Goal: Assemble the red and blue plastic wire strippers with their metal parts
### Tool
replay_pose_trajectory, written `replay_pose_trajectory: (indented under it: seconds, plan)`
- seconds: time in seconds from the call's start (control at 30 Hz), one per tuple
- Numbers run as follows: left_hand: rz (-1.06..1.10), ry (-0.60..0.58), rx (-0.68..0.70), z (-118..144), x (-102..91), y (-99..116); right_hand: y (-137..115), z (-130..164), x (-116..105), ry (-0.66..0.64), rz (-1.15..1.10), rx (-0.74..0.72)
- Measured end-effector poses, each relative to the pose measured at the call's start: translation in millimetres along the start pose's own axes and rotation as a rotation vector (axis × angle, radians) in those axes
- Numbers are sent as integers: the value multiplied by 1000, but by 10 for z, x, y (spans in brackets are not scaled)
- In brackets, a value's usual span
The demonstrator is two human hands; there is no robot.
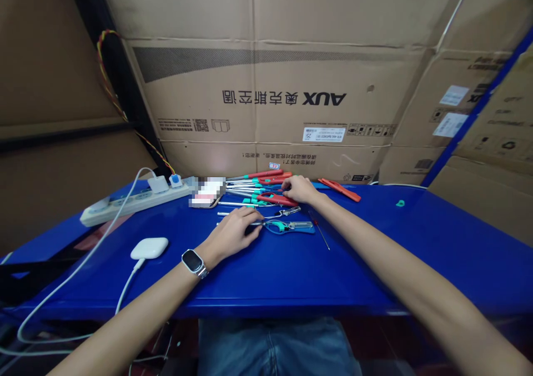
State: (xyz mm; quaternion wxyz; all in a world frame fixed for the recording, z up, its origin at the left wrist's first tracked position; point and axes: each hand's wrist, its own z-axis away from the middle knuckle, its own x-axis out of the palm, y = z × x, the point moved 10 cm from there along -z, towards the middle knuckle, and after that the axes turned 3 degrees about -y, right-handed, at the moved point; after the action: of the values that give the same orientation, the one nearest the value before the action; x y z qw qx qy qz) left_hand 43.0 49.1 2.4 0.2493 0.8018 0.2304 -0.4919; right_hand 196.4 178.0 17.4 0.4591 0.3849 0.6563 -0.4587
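The left hand [233, 232] lies flat and loose on the blue table [375, 265], its fingertips touching the teal-handled tool [287, 227]. The right hand [298, 189] rests on the red-handled tool [277, 199] in the tool pile [254, 186]; I cannot tell if it grips.

Brand: "AUX", printed upside down in large dark letters on the big cardboard box [275, 87] behind the blue table.
Chinese text: the characters 奥克斯空调, also upside down, stand left of "AUX" on the same box.
White label [323, 134]: low on that box, with the number "25"; its finer print is too small to read.
Right-hand box [458, 115]: two white stickers, not legible.
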Motion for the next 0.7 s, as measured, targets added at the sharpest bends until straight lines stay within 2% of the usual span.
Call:
replay_pose_trajectory:
  seconds: [0.2,0.33,0.4,0.5,0.6,0.7]
  plan:
    - [25,84,-23,-3,-199,-3,-132,93,-77,49,-17,-124]
    - [70,142,-11,-71,-315,39,-282,291,-320,192,-198,-336]
    - [55,101,40,-147,-264,132,-319,448,-465,276,-294,-411]
    - [-27,-17,73,-253,-61,245,-343,690,-583,352,-403,-460]
    - [-56,-70,44,-286,102,266,-348,858,-556,360,-489,-454]
    - [-43,-68,27,-252,164,264,-340,905,-432,310,-515,-407]
